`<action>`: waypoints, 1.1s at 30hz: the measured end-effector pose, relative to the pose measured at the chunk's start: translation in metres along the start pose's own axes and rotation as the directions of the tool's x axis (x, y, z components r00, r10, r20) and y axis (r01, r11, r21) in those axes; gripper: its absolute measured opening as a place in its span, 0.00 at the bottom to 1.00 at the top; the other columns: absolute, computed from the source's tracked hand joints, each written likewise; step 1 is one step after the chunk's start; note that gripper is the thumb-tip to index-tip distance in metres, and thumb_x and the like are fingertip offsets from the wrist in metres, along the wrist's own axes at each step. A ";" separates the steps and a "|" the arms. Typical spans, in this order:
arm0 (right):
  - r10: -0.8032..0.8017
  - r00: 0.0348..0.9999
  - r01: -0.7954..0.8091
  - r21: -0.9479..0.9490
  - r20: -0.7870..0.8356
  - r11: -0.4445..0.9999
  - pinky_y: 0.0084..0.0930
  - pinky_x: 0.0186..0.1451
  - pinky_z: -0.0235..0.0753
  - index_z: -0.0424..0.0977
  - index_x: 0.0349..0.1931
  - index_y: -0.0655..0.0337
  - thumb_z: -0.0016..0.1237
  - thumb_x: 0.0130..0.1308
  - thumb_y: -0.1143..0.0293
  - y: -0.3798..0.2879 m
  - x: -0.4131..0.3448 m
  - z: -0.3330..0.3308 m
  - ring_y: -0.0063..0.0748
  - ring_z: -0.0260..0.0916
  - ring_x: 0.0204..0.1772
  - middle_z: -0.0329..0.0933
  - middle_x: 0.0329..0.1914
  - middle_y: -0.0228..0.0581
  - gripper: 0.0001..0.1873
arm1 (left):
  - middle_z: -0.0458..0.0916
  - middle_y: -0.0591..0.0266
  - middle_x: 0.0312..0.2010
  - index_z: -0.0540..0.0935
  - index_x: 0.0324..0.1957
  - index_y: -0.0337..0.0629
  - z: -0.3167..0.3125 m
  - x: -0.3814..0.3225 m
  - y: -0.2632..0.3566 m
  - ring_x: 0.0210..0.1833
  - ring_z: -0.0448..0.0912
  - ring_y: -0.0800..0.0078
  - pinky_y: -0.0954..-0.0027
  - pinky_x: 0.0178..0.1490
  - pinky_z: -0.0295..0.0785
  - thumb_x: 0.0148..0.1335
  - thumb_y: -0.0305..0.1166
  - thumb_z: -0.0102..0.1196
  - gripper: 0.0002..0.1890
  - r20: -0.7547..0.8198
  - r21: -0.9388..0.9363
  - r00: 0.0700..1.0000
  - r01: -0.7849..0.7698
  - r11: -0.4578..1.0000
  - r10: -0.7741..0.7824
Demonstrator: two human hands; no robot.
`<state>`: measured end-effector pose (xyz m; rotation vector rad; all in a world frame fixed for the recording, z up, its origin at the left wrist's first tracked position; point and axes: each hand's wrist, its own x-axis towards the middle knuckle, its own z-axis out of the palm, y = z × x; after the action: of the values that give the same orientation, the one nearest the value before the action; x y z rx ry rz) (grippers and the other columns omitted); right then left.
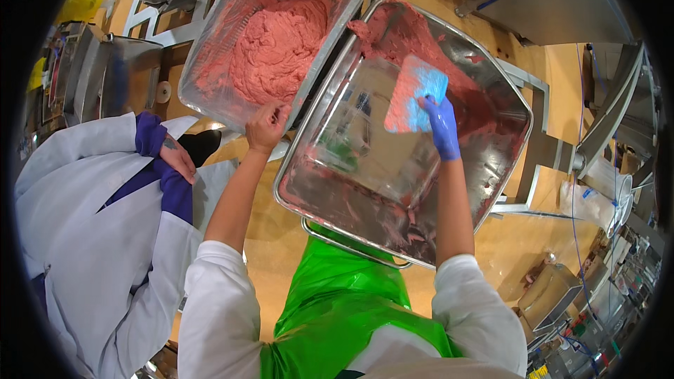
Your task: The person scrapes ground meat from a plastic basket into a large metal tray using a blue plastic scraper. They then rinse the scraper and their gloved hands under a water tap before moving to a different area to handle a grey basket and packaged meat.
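Note:
My right hand (442, 129), in a blue glove, grips a blue plastic scraper (418, 96) smeared with pink paste. It is over a large stainless steel tub (368, 184), whose far and right walls carry streaks of pink meat paste (405, 31). My bare left hand (267, 127) is at the near right corner of a plastic-lined crate (210, 87), its fingers curled at the rim. Inside that crate lies a big mound of pink meat paste (281, 45). What the left fingers pinch there, liner or rim, is hard to tell.
Close on my left stands a person in a white coat (105, 221), one hand (179, 158) near the crate. A metal frame (532, 179) borders the tub at right. Steel machinery (547, 5) stands at far right, and a cable (578, 221) runs along that side.

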<state>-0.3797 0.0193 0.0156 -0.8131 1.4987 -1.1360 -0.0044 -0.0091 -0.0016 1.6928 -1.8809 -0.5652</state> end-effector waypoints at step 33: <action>0.255 0.959 -0.254 0.020 -0.122 0.967 0.17 0.38 0.63 0.68 0.33 0.61 0.50 0.55 0.67 0.044 -0.031 -0.017 0.17 0.60 0.33 0.65 0.29 0.25 0.10 | 0.60 0.39 0.58 0.77 0.41 0.29 0.176 0.105 0.124 0.28 0.80 0.54 0.64 0.27 0.76 0.50 0.32 0.54 0.18 0.572 0.790 0.819 -0.565 0.239 0.043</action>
<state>-0.3856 0.0663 -0.0155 -0.5350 1.6507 -1.0098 -0.2190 -0.1067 -0.0460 1.7126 -3.2202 0.6259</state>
